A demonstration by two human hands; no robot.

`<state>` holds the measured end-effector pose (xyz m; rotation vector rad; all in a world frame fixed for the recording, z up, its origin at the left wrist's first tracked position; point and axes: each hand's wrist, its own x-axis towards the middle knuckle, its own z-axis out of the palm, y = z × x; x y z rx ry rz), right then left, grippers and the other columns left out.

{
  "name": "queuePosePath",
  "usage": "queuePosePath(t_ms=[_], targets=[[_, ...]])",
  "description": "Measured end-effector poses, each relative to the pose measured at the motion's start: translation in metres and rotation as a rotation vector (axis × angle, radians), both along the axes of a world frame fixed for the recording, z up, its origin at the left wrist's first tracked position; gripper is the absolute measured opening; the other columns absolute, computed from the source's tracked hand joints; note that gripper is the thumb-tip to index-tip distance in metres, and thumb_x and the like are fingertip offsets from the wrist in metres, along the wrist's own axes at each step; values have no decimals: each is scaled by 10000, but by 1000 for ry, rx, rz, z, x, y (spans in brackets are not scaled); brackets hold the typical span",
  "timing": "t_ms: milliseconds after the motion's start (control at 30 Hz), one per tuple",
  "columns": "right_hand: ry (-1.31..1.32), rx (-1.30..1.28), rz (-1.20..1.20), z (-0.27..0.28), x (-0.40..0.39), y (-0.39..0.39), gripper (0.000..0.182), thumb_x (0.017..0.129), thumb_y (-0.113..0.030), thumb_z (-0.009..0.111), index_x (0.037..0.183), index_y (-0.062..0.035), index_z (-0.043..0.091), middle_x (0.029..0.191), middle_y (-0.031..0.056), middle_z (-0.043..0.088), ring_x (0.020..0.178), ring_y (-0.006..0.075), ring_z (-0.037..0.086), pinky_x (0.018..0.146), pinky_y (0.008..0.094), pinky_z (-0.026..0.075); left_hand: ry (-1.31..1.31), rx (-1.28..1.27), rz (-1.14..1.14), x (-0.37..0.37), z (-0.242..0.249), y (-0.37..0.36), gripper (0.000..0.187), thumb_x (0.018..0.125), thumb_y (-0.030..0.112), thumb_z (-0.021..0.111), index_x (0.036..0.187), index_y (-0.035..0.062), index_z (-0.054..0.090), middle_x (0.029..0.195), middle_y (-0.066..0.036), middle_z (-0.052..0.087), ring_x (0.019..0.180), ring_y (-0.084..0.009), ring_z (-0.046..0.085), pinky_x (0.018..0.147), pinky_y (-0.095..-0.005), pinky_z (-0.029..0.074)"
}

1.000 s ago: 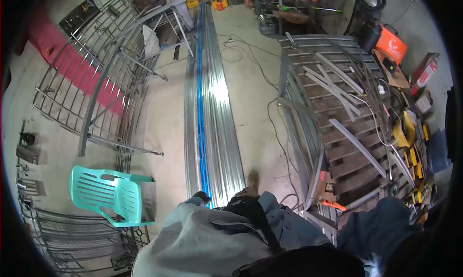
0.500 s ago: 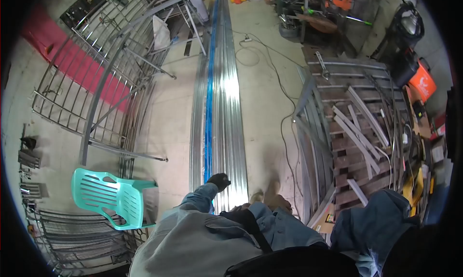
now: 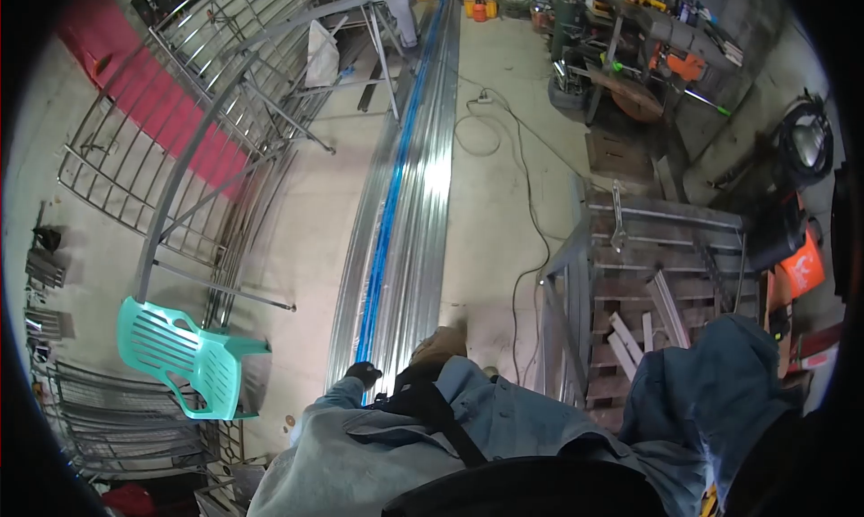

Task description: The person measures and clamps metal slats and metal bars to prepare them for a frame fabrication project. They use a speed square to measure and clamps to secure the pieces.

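My left hand, in a dark glove, hangs low at the front with its fingers curled into a compact shape. What it holds, if anything, I cannot tell. In this view it overlaps the near end of a long bundle of shiny metal profiles on the floor, with a blue strip running along it. One brown shoe shows beside the bundle, below my body. My right sleeve is bent at the right, and the hand beyond it is out of sight.
A green plastic chair stands at left, near metal railings. To the right are a metal frame, a slatted rack with a wrench, and offcuts. A cable trails over the floor.
The view has turned and shifted; the bundle now slants, and the wrench and rack sit lower. My left hand is further left and lower. A brown shoe has come forward.
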<state>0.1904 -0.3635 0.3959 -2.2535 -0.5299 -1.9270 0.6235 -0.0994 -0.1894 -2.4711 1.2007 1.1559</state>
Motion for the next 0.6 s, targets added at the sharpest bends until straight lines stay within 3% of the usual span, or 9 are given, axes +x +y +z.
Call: queuePosePath(t_ms=[67, 100, 367, 400, 467, 533, 600], targets=[[11, 2, 4, -4, 13, -34, 108, 913, -193, 622, 973, -111, 583, 834, 10, 500, 686, 155, 488, 563, 303, 381, 20, 87, -332, 5, -22, -26, 332, 892, 423, 584, 991, 143, 732, 948, -153, 712, 960, -337, 676, 834, -470, 526], [16, 3, 2, -6, 21, -52, 105, 911, -192, 623, 967, -113, 584, 828, 8, 497, 678, 153, 486, 556, 302, 379, 100, 181, -375, 10, -31, -44, 374, 883, 436, 577, 1040, 135, 736, 1093, -150, 701, 1087, -335, 640, 940, -441, 498], [50, 35, -52, -7, 113, -222, 83, 900, -192, 631, 926, -127, 586, 776, -7, 476, 612, 139, 467, 499, 299, 362, 125, 142, -694, 96, -46, -239, 332, 921, 391, 523, 1060, 174, 733, 1127, -119, 699, 1090, -318, 646, 950, -448, 500], [43, 44, -57, -5, 125, -245, 81, 899, -192, 632, 921, -128, 586, 769, -9, 474, 604, 137, 465, 492, 298, 360, 19, 200, -686, 108, -45, -273, 318, 949, 364, 487, 1068, 198, 731, 1190, -92, 679, 1110, -300, 641, 964, -453, 499], [16, 91, -72, 0, 144, -285, 77, 896, -191, 634, 911, -132, 587, 756, -12, 468, 587, 134, 460, 478, 298, 356, -15, 38, -618, 146, -35, -331, 322, 941, 392, 520, 1085, 189, 723, 1235, -109, 651, 1124, -306, 628, 969, -439, 497], [-20, 203, -115, -32, 169, -334, 74, 893, -191, 636, 900, -135, 588, 743, -16, 463, 571, 131, 455, 463, 297, 351, -45, -107, -371, 183, -42, -390, 278, 912, 358, 564, 1046, 175, 724, 1129, -128, 680, 1051, -340, 647, 930, -451, 508], [21, 296, -142, -69, 199, -386, 90, 777, -120, 685, 842, -64, 659, 646, 23, 545, 506, 157, 497, 423, 314, 405, -75, -213, -277, 192, 8, -455, 295, 900, 376, 592, 994, 125, 716, 1131, -156, 670, 1071, -351, 629, 932, -452, 497]])
